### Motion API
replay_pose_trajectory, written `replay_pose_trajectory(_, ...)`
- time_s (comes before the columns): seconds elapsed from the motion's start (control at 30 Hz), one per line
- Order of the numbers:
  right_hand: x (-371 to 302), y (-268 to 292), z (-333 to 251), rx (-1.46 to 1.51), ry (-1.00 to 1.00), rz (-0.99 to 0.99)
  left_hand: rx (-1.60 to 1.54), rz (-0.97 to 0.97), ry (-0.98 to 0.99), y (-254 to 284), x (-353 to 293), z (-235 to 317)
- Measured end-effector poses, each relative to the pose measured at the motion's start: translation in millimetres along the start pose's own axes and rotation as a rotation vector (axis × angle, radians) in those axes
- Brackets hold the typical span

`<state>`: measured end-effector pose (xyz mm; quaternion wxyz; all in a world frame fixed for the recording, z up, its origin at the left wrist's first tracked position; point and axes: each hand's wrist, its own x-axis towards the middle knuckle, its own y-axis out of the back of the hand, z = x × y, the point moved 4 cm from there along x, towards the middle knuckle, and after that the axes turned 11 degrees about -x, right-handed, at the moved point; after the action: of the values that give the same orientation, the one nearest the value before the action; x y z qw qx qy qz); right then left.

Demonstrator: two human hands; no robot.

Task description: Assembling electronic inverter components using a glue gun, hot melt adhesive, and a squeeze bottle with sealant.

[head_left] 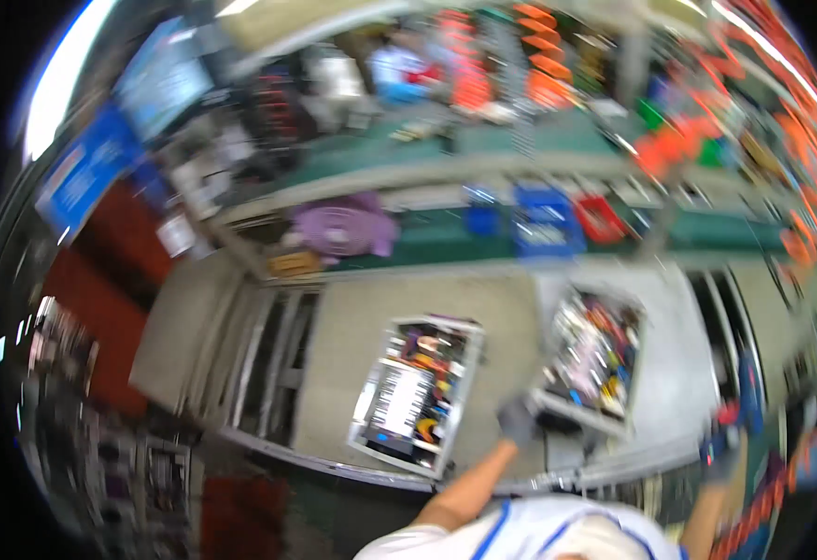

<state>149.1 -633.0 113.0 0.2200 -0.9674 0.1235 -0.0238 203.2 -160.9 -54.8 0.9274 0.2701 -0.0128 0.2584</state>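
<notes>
Left hand: the gloved left hand (518,420) reaches forward to the near left corner of the right drawer (591,359); the dark glove is at or on the drawer's front edge, but motion blur hides whether the fingers are closed on it, so I cannot tell how far open it is.
Right hand: the right hand (724,439) is raised at the lower right, wearing a glove with red and blue on it; it is smeared by motion, and I cannot tell whether it is open or holding anything.
Right drawer: an open grey metal drawer pulled out of the cabinet, tilted in the view, packed with mixed small tools and parts in red, blue and white.
Left drawer: a second open drawer (418,392) stands just to the left, apart from both hands, holding a white ribbed insert in its middle with orange and dark items round it.
Cabinet: a grey metal cabinet (352,317) carries both drawers; further closed drawer fronts show to the left and right.
Bench top: a green work surface (427,233) runs above the cabinet, with a purple object (338,227), a blue bin (544,219) and a red bin (600,217) on it.
Upper shelf: orange bins (539,56) line the racks above and to the right.
Clothing: a white shirt with blue trim (530,532) fills the lower edge.
Sharpness: the whole view is blurred.
</notes>
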Motion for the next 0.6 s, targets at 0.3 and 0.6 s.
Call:
replay_pose_trajectory(0.3,-19,8,-41,0.265,-0.062,0.080,-0.571,0.010,-0.251,14,106,92)
replay_pose_trajectory(0.6,-80,42,-53,0.142,-0.061,0.145,0.007,-0.486,-1.292,14,45,284)
